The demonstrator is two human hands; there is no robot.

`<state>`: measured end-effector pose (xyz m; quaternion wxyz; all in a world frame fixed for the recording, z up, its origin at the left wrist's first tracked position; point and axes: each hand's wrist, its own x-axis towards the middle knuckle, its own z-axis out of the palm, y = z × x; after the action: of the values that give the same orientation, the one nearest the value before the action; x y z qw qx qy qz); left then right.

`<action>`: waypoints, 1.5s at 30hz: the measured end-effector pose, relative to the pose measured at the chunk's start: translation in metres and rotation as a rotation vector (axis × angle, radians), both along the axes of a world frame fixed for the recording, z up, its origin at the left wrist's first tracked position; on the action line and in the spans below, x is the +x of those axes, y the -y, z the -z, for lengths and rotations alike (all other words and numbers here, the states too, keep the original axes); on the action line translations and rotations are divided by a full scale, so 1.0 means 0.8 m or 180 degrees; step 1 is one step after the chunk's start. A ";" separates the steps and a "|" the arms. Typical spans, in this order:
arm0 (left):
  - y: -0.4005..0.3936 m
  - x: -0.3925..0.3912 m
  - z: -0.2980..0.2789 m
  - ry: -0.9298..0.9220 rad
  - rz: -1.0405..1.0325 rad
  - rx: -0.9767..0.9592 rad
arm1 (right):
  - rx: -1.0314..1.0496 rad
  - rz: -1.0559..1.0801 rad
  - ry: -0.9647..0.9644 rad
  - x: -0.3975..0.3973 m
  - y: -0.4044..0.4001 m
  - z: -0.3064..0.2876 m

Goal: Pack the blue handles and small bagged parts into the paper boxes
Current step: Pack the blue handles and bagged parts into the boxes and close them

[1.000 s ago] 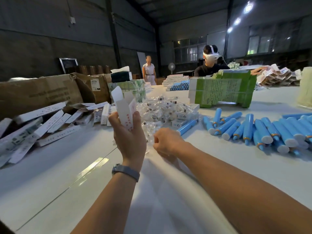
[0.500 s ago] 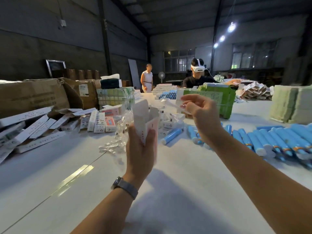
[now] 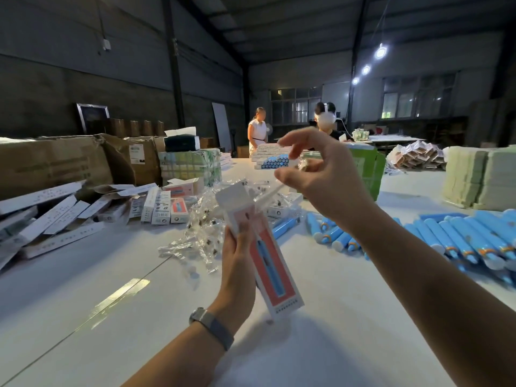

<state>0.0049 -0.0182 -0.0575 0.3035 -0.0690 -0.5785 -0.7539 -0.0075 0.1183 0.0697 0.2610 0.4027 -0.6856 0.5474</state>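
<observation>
My left hand (image 3: pixel 240 255) grips a long white paper box (image 3: pixel 268 261) with a red panel and a picture of a blue handle; its top flap stands open. My right hand (image 3: pixel 318 174) is raised just above and right of the box mouth, pinching a small clear bagged part (image 3: pixel 300 166) between thumb and fingers. A heap of clear bagged parts (image 3: pixel 201 233) lies on the white table (image 3: pixel 83 275) behind the box. Several blue handles (image 3: pixel 460 236) lie in a row to the right.
Flat unfolded boxes (image 3: pixel 47 219) and brown cartons (image 3: pixel 55 160) crowd the left side. Small packed boxes (image 3: pixel 162 208) stand mid-table. A green carton (image 3: pixel 365 169) sits behind my right hand, pale stacks (image 3: pixel 480 177) at far right. Two people work at the far end.
My right hand picked a bagged part from the heap and lifted it to the box mouth. My left hand turned the box so its red printed face shows.
</observation>
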 end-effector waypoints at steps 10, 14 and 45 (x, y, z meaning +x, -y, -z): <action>-0.001 0.003 0.003 -0.0567 -0.0547 -0.1213 | -0.0529 0.0220 -0.0143 -0.004 0.002 -0.001; -0.001 0.005 -0.002 -0.0540 -0.0537 -0.0970 | -0.0156 0.0483 -0.0422 0.005 0.002 -0.006; 0.009 -0.002 0.005 -0.0552 -0.1084 -0.1493 | 0.1314 0.0555 -0.1323 -0.021 0.016 0.043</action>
<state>0.0035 -0.0253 -0.0612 0.4497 -0.1033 -0.7121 -0.5293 -0.0239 0.1053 0.0351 0.3543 0.4903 -0.7462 0.2779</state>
